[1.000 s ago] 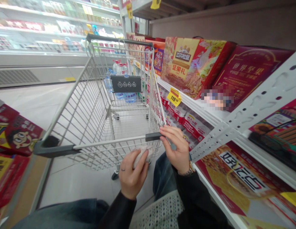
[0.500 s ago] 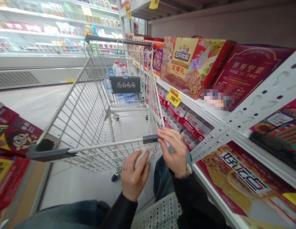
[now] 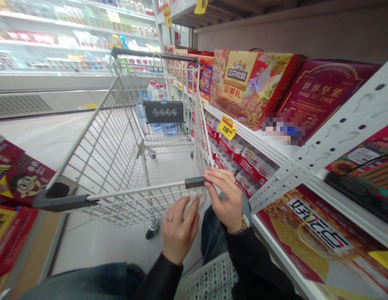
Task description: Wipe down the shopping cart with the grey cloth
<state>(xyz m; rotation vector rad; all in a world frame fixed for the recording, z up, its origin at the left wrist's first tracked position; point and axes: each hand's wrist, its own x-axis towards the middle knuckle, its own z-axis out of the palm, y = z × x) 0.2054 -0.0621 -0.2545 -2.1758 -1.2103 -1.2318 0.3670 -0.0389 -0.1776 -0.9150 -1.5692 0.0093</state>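
A wire shopping cart (image 3: pixel 84 135) stands in front of me, its basket bare except for the wires. My right hand (image 3: pixel 226 199) is closed around the near right corner of the rim, at the dark plastic corner piece (image 3: pixel 194 182). Just below and left of it, my left hand (image 3: pixel 180 229) has its fingers bent over a crumpled whitish wipe (image 3: pixel 194 200) pressed to the outside of the front wires. The fingers hide part of the wipe. A second dark corner piece (image 3: pixel 64 198) sits at the rim's near left.
Shelves with gift boxes (image 3: pixel 240 89) and a yellow price tag (image 3: pixel 227 127) run along the right. Shrink-wrapped bottles (image 3: pixel 251 168) fill the lower level. Red boxes (image 3: pixel 21 171) stand at the left. A refrigerated display (image 3: pixel 56 39) lines the back.
My left hand has shifted slightly right and the wipe with it, along the wires below the rim. The right hand keeps its hold on the corner.
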